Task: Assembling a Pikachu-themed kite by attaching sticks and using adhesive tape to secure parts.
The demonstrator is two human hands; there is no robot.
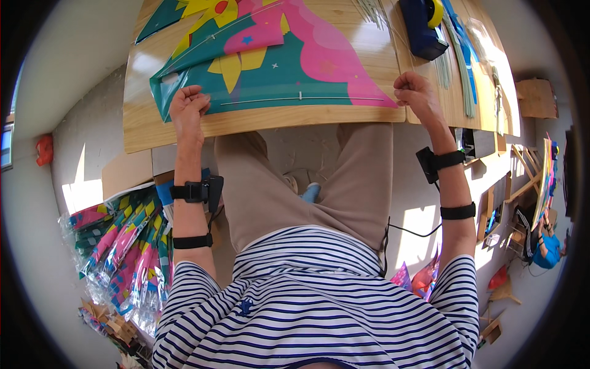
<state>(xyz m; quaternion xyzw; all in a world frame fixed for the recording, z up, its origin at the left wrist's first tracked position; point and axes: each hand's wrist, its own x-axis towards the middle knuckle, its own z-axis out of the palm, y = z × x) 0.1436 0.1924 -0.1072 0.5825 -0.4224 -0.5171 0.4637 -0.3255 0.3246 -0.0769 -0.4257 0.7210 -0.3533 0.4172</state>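
A kite sheet (289, 74) in green, pink and yellow plastic lies partly folded on the wooden table (344, 115). Along its near edge runs a thin pale rod (264, 101) with a small white piece near its middle. My left hand (190, 109) is closed in a pinch over the sheet's near left corner. At the pink right tip, my right hand (419, 98) has thumb and fingers pressed together, just beside the edge. What either pinch holds is too small to make out.
A dark blue tape dispenser (423, 31) with a yellow roll stands at the far right, beside bundles of thin rods (462, 67). Several packed kites (126, 246) in clear plastic lie below left. A co-worker in blue (547, 251) is far right.
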